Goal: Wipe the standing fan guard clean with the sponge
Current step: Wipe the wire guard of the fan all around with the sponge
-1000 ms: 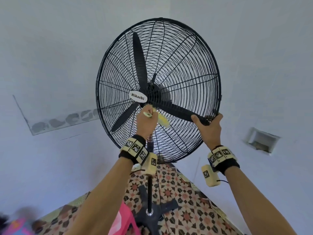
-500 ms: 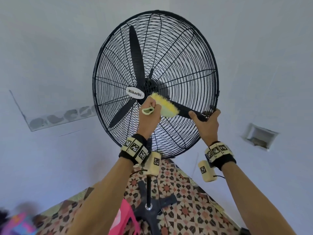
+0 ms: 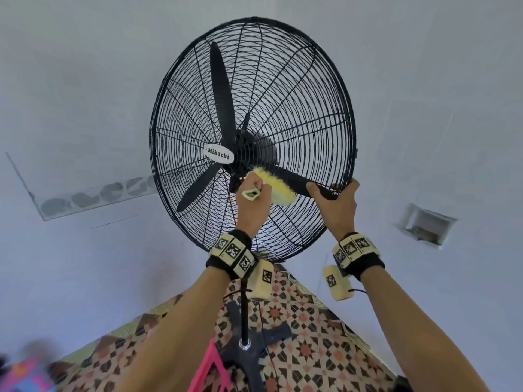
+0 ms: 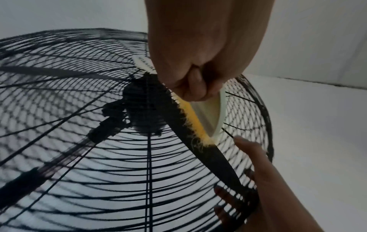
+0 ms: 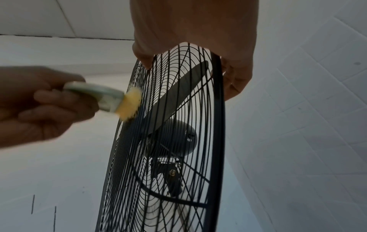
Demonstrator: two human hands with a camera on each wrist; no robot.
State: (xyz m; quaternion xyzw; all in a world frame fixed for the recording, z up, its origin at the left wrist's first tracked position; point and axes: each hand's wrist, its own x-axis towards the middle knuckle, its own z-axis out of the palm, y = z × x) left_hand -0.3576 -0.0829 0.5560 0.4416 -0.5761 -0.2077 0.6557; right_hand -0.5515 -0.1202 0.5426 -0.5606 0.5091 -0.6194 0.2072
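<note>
- Pale grey walls fill the head view; a patterned floor (image 3: 311, 349) shows along the bottom, with a row of holes in the wall at the left.
- The fan guard (image 3: 283, 80), a black wire cage, sits in the upper centre of the frame on a thin pole (image 3: 244, 312) rising from the bottom centre.
- The left hand (image 3: 253, 205), just below the centre badge (image 3: 219, 154), is closed round the pale handle of the sponge (image 3: 276, 190); its yellow, fuzzy face presses on the wires right of the hub.
- The right hand (image 3: 336, 205), at centre right, clasps the guard's rim, thumb on the front wires and fingers round the edge.
- The guard looks stiff but springy, thin wires likely to flex under hard pressing, and the tall stand could tip; the thick rim seems the safest hold.
- The sponge looks light and soft, best held by its rigid handle.
</note>
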